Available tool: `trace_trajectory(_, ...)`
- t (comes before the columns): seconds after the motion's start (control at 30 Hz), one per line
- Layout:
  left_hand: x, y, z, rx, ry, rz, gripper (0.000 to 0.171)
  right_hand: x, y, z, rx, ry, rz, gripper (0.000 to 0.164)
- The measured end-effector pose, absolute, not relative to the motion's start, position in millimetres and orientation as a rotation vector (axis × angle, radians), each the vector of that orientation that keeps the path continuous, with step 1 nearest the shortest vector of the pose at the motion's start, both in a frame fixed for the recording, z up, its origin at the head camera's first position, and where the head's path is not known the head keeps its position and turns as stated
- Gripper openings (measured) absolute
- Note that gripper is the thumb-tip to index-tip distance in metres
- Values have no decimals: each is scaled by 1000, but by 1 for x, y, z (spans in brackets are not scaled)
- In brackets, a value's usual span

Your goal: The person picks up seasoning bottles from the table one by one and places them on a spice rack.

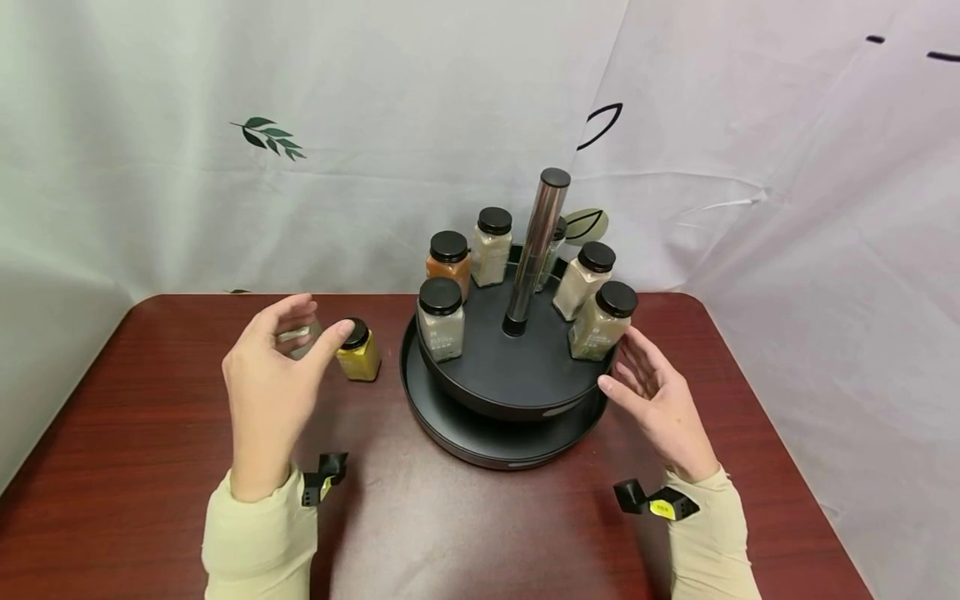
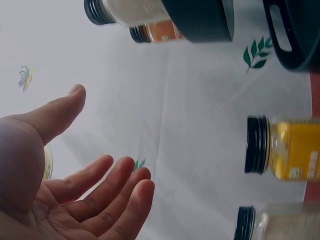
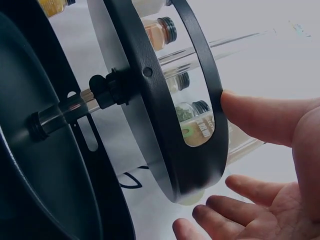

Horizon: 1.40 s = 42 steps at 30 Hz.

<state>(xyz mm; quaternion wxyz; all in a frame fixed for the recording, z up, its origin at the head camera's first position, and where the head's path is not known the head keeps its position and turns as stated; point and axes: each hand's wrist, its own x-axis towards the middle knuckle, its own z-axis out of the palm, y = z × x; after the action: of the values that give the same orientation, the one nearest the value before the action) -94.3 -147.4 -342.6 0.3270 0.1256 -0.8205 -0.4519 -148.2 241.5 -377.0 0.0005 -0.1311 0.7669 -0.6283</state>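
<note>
My left hand (image 1: pixel 276 379) hovers over the table's left side, fingers apart and nothing between them. Just past its thumb stands a yellow spice jar (image 1: pixel 360 362) with a black lid. A pale jar (image 2: pixel 285 222) shows below the yellow one in the left wrist view; in the head view my left fingers mostly hide it. At the right, my right hand (image 1: pixel 660 400) is beside the upper tier (image 1: pixel 510 375) of a black two-tier turntable, thumb tip at its rim and fingers loosely bent. Near those fingers a greenish-beige jar (image 1: pixel 602 325) stands on that tier.
The lower tier (image 1: pixel 480 442) sits on the reddish-brown table (image 1: pixel 450 533). A metal post (image 1: pixel 536 250) rises from the upper tier. Around it stand several more black-lidded jars, including an orange one (image 1: pixel 448 265) and a white one (image 1: pixel 441 325). A pale curtain (image 1: pixel 375 208) hangs behind.
</note>
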Motion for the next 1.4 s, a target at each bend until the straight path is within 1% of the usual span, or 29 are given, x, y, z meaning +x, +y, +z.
trace_trajectory(0.4, -91, -164, -356, 450, -2242, -941, 48, -156, 247, -377, -475, 2392, -1922, 76)
trace_trajectory(0.63, -98, -179, -364, 429, -2273, -924, 50, -156, 248, -378, -503, 2384, -1909, 77)
trace_trajectory(1.17, -111, -204, -386, 551, -2456, -944, 70, -162, 251, -380, -545, 2355, -1861, 84)
trace_trajectory(1.4, -115, -209, -396, 551, -2528, -962, 79, -166, 254, -380, -587, 2355, -1837, 84)
